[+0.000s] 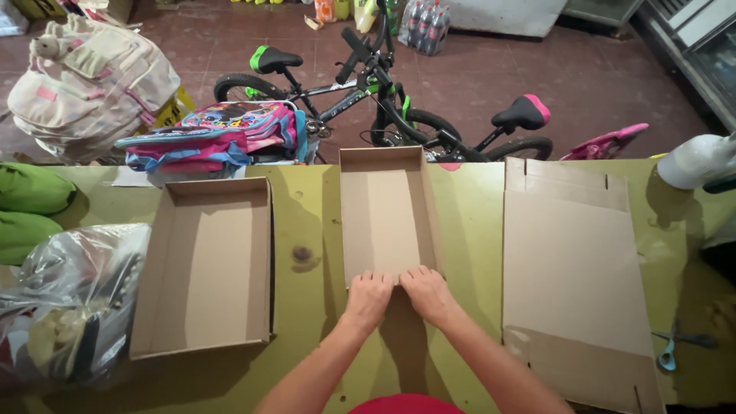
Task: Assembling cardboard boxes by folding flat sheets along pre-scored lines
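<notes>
The narrow cardboard tray (387,211) lies in the middle of the green bench (307,222), its long sides running away from the person and its far end wall reaching the bench's back edge; three walls stand upright, and the near end is under the hands; the left hand (368,297) and right hand (426,294) sit side by side, thumbs touching, fingers curled over the near edge and pressed flat on the card, so each grip is closed down on the tray's near flap rather than spread; I judge the step to be folding up or seating this last wall, and doing it well calls for even pressure from both hands, the crease kept square to the side walls, and the corners tucked so the wall does not spring back; whether any tabs are locked I cannot tell, since the hands cover them; to the left lies a wider finished cardboard tray (205,264), apart from the narrow one; to the right a flat sheet of cardboard (571,268) with cut slots lies unfolded; blue-handled scissors (673,343) rest near the right edge; a clear plastic bag (73,295) sits at far left; bicycles (383,100) and backpacks (222,130) stand beyond the bench
</notes>
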